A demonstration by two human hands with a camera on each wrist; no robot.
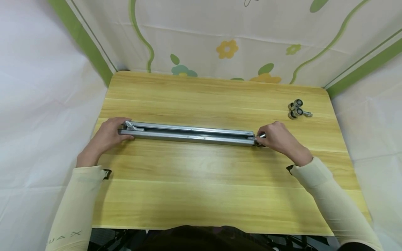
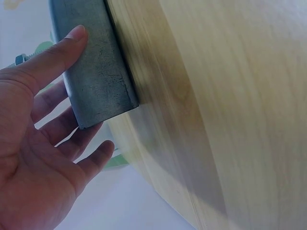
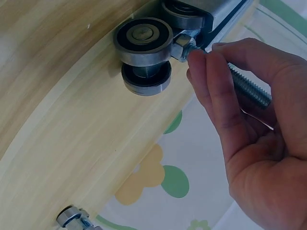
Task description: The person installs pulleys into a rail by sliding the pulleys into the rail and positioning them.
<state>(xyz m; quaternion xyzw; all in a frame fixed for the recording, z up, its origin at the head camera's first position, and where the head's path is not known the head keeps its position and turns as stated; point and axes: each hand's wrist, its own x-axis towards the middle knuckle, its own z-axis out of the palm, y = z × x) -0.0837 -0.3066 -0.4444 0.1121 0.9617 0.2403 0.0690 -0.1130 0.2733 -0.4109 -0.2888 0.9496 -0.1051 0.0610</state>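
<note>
A long steel channel rail (image 1: 188, 137) lies across the table with its slot facing up. My left hand (image 1: 108, 136) holds its left end, thumb on the near wall (image 2: 98, 72) and fingers on the far side. By that hand a threaded bolt (image 1: 129, 124) sticks up out of the slot. At the right end, my right hand (image 1: 276, 137) pinches the threaded bolt (image 3: 252, 88) of a roller trolley (image 3: 144, 43) between thumb and fingers. One pair of its wheels (image 3: 182, 17) is at the rail's mouth; the other pair stands outside.
Another roller trolley (image 1: 296, 109) with a bolt lies at the back right of the wooden table (image 1: 201, 195). A white curtain (image 1: 194, 21) with printed flowers hangs behind the table, and white sheets (image 1: 41, 87) flank both sides.
</note>
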